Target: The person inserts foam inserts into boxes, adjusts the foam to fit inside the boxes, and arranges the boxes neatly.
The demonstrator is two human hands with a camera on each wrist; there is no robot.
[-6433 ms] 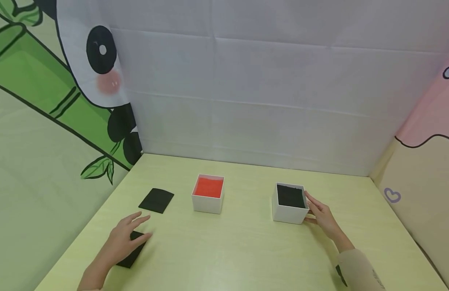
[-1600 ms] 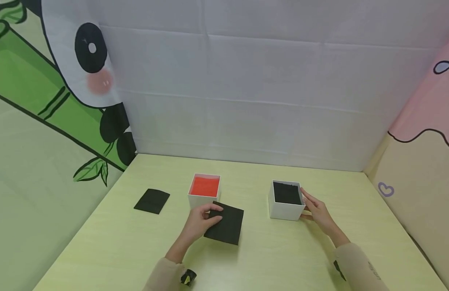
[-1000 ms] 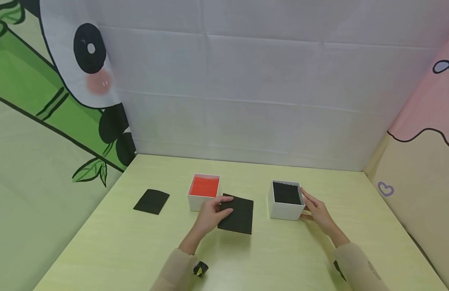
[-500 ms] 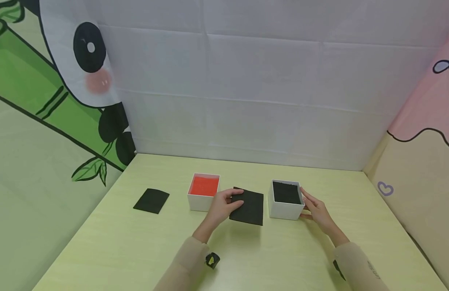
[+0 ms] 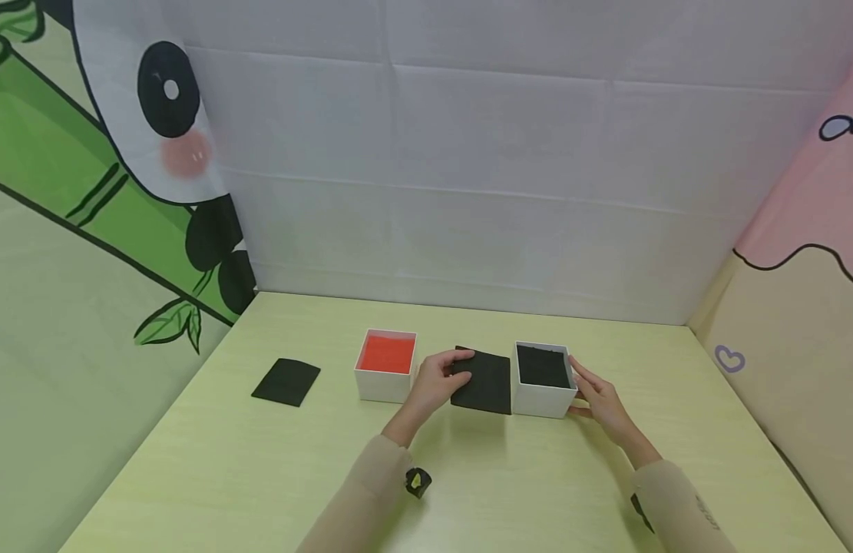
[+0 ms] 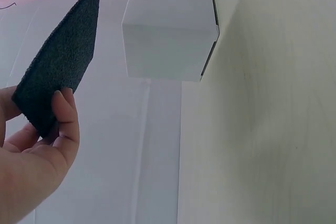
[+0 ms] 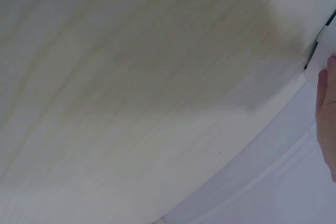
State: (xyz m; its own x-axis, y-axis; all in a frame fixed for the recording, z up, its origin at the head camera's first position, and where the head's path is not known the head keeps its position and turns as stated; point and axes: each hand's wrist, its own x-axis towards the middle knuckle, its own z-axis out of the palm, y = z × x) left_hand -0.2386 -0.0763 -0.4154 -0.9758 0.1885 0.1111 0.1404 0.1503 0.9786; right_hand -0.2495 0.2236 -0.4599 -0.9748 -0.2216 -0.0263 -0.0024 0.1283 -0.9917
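My left hand (image 5: 429,385) pinches a thin black felt-like square (image 5: 487,382) by its left edge, thumb in front. The square is held tilted above the table, its right edge beside the right-hand white box (image 5: 542,402). In the left wrist view, the square (image 6: 62,59) shows a fuzzy surface, near the white box (image 6: 168,30). That box is open-topped and has black material (image 5: 543,367) inside. My right hand (image 5: 606,403) rests with fairly straight fingers against the box's right side. At the right wrist view's edge, the right hand (image 7: 328,114) touches the white box wall.
A second white box (image 5: 382,386), with red material (image 5: 387,355) inside, stands left of my left hand. Another black square (image 5: 286,382) lies flat farther left on the pale wooden table (image 5: 246,484). A white cloth backdrop (image 5: 426,192) hangs behind the table's far edge.
My left hand picked the near black square off the table and has carried it rightward and away from me, up beside the black-filled box. The right hand stays at that box.
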